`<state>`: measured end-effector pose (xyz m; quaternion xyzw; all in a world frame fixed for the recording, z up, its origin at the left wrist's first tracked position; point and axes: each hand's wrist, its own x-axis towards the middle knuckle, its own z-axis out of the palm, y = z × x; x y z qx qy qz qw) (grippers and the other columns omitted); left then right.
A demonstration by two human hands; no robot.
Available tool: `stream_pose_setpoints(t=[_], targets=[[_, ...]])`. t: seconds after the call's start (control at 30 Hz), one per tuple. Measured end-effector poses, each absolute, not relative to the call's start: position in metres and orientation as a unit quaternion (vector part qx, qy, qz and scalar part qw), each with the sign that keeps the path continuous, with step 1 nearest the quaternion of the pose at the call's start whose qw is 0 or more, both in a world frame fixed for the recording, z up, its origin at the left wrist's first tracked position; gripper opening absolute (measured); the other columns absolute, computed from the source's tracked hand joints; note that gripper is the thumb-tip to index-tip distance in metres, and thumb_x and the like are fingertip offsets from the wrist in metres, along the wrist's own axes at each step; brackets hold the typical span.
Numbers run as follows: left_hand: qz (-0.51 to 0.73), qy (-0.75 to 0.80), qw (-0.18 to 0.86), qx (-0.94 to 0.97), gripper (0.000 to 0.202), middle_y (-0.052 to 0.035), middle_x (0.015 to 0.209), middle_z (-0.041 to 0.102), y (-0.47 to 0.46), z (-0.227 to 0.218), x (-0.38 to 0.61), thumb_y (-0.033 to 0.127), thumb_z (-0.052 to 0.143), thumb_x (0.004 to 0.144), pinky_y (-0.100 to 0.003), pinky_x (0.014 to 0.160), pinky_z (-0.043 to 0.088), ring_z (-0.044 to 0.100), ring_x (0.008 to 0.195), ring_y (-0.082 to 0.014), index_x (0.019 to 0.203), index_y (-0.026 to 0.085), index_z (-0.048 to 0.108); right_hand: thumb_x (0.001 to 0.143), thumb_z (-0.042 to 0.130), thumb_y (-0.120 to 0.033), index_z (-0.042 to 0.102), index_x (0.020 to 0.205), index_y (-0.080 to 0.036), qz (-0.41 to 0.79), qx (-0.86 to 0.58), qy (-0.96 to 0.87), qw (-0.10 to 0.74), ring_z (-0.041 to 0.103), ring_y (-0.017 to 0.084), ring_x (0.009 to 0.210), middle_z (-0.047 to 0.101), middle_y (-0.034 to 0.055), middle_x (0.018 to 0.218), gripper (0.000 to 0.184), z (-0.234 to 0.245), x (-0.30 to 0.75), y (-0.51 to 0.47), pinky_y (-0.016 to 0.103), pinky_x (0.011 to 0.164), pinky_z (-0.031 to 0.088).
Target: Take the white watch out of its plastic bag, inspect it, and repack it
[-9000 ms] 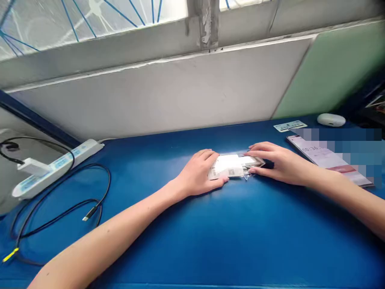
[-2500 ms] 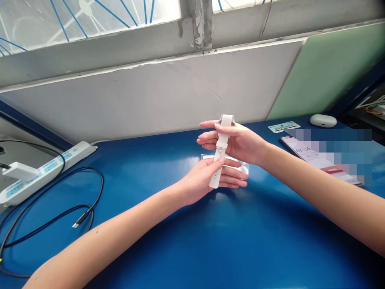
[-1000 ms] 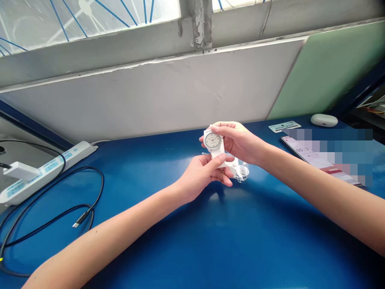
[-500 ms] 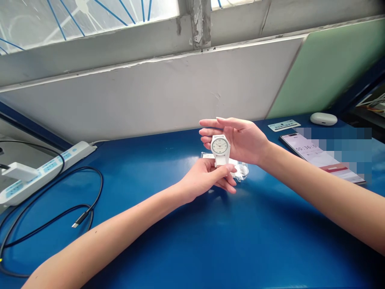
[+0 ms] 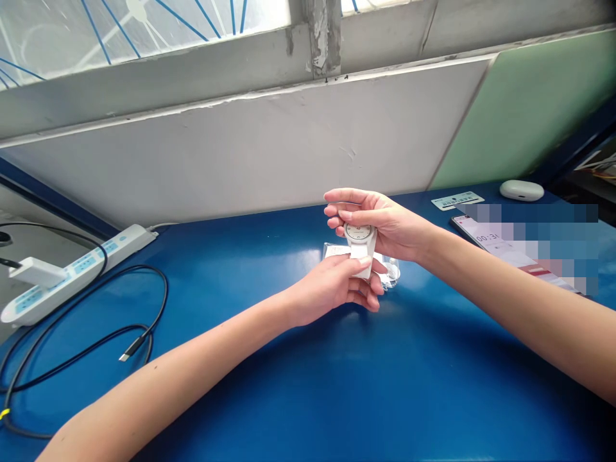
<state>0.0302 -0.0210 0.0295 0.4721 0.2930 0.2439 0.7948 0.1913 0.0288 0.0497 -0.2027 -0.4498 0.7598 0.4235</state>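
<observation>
- The lower strap of the white watch [image 5: 360, 234] is pinched in the grip of the left hand [image 5: 337, 290], with the thumb on top and the fingers closed below.
- The watch case is held by the right hand [image 5: 392, 224]. Its fingers are curled over the upper edge, so this grip is closed too.
- The watch is kept in the air above the table [image 5: 289, 385], with a clear plastic bag [image 5: 391, 273] lying just under it.
- It is judged that the case is best held by its rim, so that the glass is not smeared, and the strap bent only gently.
- To the right of the watch a phone [image 5: 481, 237] is seen, and far to its left a power strip [image 5: 72, 273] and a black cable [image 5: 165, 295].
</observation>
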Motion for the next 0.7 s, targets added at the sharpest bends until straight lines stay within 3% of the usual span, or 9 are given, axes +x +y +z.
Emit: stream_pose_setpoints(t=[0.2, 0.4, 0.53, 0.7], targets=[[0.245, 0.251, 0.812, 0.467, 0.042, -0.0118, 0.094, 0.073, -0.023, 0.029, 0.031, 0.049, 0.073, 0.086, -0.033, 0.080, 0.055, 0.073, 0.082, -0.0212, 0.104, 0.012, 0.068, 0.084, 0.062, 0.000, 0.073, 0.105, -0.019, 0.768, -0.227, -0.418, 0.429, 0.072, 0.008, 0.073, 0.079, 0.0002, 0.092, 0.031, 0.053, 0.192, 0.029, 0.015, 0.069, 0.059], [0.294, 0.297, 0.762, 0.494, 0.046, -0.0114, 0.088, 0.074, -0.028, 0.029, 0.035, 0.053, 0.077, 0.082, -0.035, 0.080, 0.057, 0.075, 0.079, -0.0225, 0.098, 0.011, 0.068, 0.099, 0.048, -0.022, 0.066, 0.117, -0.015, 0.791, -0.274, -0.365, 0.409, 0.074, 0.016, 0.095, 0.078, 0.0086, 0.110, 0.027, 0.065, 0.191, 0.025, 0.028, 0.089, 0.059], [0.319, 0.322, 0.741, 0.496, 0.045, -0.0112, 0.087, 0.075, -0.026, 0.029, 0.036, 0.053, 0.077, 0.082, -0.034, 0.080, 0.058, 0.075, 0.078, -0.0216, 0.093, 0.010, 0.068, 0.102, 0.042, -0.028, 0.065, 0.119, -0.014, 0.798, -0.284, -0.372, 0.378, 0.075, 0.019, 0.093, 0.078, 0.0106, 0.109, 0.032, 0.065, 0.194, 0.028, 0.036, 0.095, 0.057], [0.312, 0.347, 0.748, 0.471, 0.034, -0.0129, 0.095, 0.077, -0.020, 0.029, 0.032, 0.044, 0.071, 0.091, -0.035, 0.086, 0.058, 0.076, 0.085, -0.0213, 0.098, 0.011, 0.070, 0.100, 0.044, -0.043, 0.068, 0.117, -0.014, 0.799, -0.253, -0.390, 0.382, 0.073, 0.023, 0.101, 0.077, 0.0125, 0.113, 0.041, 0.061, 0.198, 0.031, 0.040, 0.099, 0.054]])
